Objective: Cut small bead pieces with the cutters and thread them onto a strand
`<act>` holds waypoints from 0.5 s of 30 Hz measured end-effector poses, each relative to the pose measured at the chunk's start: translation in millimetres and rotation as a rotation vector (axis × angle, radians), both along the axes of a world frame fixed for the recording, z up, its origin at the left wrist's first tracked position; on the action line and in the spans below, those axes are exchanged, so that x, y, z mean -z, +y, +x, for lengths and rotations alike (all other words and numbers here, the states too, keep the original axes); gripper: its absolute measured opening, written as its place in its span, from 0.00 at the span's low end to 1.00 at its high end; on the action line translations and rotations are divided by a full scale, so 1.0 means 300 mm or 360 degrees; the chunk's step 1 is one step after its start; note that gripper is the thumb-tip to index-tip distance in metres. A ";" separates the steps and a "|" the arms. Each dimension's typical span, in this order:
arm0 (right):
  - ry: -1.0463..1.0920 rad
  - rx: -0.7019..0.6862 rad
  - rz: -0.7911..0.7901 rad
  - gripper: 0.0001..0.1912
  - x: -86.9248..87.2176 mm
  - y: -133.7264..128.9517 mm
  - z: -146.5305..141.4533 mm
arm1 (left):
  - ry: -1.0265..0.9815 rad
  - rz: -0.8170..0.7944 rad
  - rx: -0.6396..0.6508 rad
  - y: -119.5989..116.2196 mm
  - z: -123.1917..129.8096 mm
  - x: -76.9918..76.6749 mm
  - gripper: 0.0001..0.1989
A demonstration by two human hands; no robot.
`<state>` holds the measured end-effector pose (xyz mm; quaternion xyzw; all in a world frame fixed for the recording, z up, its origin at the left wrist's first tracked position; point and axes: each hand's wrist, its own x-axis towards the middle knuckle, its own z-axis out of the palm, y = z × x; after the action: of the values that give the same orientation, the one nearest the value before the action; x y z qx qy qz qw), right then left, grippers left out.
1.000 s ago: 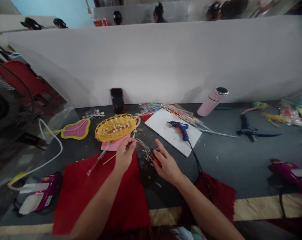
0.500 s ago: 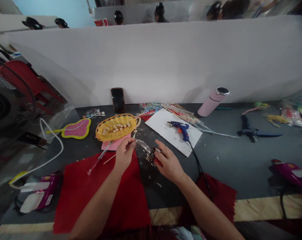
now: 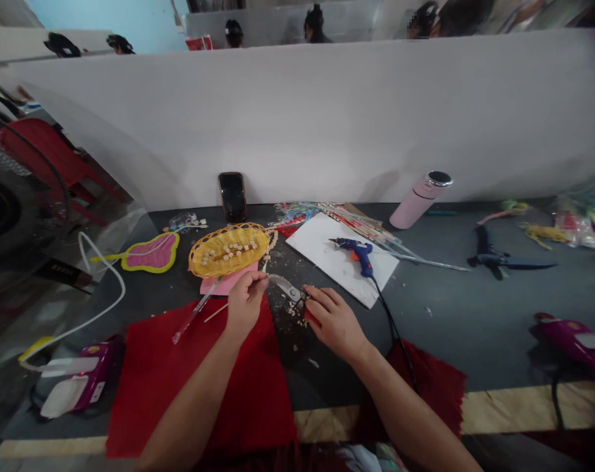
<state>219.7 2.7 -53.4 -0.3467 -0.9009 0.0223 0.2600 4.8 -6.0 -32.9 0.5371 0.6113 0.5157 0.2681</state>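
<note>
Wrapped round the handles of a pair of metal cutters, my right hand is closed, with a bit of red showing under its fingers. The curved blades point left towards my left hand, which pinches a thin pale stick near the blade tips. Small pale crumbs are scattered on the dark table beneath the cutters. A yellow woven basket holding small pale pieces stands just beyond my left hand. Red cloth lies under my left forearm.
A blue glue gun rests on a white board, its cable running towards the front edge. Behind are a phone and a pink bottle. A purple device sits at left, dark pliers at right.
The fingers of my right hand have closed in on the cutter handles, and the index finger has come down. My left hand has hardly moved.
</note>
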 end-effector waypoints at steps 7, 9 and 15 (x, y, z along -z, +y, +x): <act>0.0048 0.0012 -0.0053 0.07 -0.008 -0.002 0.003 | -0.0113 -0.0044 -0.0005 -0.001 0.010 -0.008 0.08; 0.0110 0.0026 -0.0124 0.07 -0.003 0.001 0.005 | -0.0160 -0.0061 0.0006 -0.001 0.012 -0.009 0.09; 0.0383 0.0140 -0.0295 0.04 0.021 0.016 -0.006 | -0.0346 -0.0054 0.0063 0.003 0.013 -0.004 0.09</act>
<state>217.8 7.6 -59.7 -0.4031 -0.8414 0.1353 0.3336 8.7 -5.0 -31.8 0.4853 0.5765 0.5551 0.3520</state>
